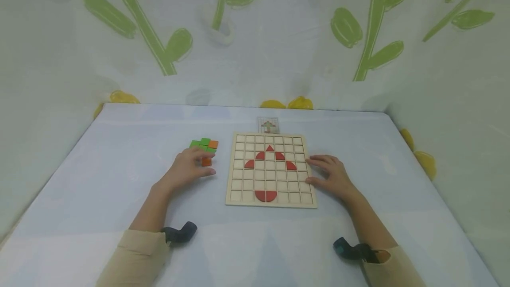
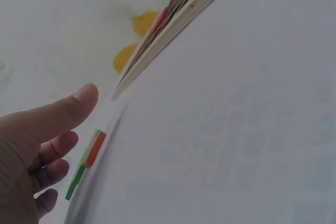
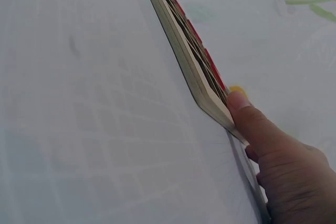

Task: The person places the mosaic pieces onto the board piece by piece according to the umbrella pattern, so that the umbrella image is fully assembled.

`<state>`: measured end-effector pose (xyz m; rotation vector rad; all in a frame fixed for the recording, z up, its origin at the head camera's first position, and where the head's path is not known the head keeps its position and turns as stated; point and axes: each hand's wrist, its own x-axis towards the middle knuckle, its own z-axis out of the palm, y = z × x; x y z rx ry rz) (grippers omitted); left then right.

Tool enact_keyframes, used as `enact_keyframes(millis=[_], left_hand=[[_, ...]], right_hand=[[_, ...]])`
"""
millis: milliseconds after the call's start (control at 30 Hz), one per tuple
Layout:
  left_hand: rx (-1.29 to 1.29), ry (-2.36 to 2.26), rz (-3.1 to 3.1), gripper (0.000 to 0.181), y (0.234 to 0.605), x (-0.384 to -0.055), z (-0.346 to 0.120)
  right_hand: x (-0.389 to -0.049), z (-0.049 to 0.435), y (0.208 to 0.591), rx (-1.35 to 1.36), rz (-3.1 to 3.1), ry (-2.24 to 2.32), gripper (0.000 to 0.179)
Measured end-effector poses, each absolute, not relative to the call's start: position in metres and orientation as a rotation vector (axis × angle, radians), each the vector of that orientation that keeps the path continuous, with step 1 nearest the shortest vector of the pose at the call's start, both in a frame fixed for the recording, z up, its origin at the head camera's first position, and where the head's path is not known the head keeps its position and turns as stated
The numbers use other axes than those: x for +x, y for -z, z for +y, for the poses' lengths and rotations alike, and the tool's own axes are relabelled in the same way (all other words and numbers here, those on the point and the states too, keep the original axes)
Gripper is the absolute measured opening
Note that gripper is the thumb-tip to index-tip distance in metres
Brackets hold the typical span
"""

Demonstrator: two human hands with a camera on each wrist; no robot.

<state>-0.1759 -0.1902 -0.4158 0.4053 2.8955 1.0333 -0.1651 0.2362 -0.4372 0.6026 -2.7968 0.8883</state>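
A square wooden grid board (image 1: 248,185) lies in the middle of the table. Set in its cells are a red triangle tile (image 1: 269,148), several red quarter-round tiles (image 1: 260,195) and otherwise bare squares. To the left of the board is a cluster of green tiles (image 1: 205,141) and orange tiles (image 1: 213,144). My left hand (image 1: 185,169) hovers at that cluster, partly covering it, thumb and fingers apart with nothing between them. At the board's right edge rests my right hand (image 1: 334,177), its thumb (image 3: 242,103) touching the rim and its fingers loosely spread.
Just behind the board lies a small picture card (image 1: 268,124) with a grid pattern in red and green. The white table (image 1: 255,247) meets a pale wall hanging (image 1: 271,56) with painted leaves. Dark straps (image 1: 180,234) circle both wrists near the beige sleeves.
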Motion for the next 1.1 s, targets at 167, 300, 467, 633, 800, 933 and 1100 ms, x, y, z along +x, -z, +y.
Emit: enact_keyframes(millis=[167, 300, 467, 633, 800, 933, 1100], left_hand=[[0.305, -1.013, 2.894, 0.044, 0.417, -0.178, -0.2], [0.231, -1.018, 2.872, 0.045, 0.417, -0.179, -0.204], [0.206, -0.986, 2.895, 0.046, 0.42, -0.18, -0.204], [0.262, -0.877, 3.009, 0.037, 0.425, -0.182, -0.204], [0.267, -0.926, 3.007, 0.032, 0.428, -0.183, -0.203], [0.267, -0.975, 2.979, 0.029, 0.429, -0.181, -0.204], [0.271, -1.03, 2.961, 0.029, 0.43, -0.179, -0.202]], right_hand=[[-0.165, 0.236, 0.436, 0.61, -2.8, -0.903, 0.056], [-0.165, 0.236, 0.436, 0.613, -2.796, -0.897, 0.056], [-0.165, 0.237, 0.435, 0.605, -2.792, -0.893, 0.056], [-0.165, 0.238, 0.435, 0.603, -2.8, -0.883, 0.056], [-0.166, 0.238, 0.435, 0.604, -2.802, -0.877, 0.056], [-0.166, 0.237, 0.438, 0.581, -2.829, -0.882, 0.057], [-0.165, 0.238, 0.439, 0.559, -2.841, -0.875, 0.057]])
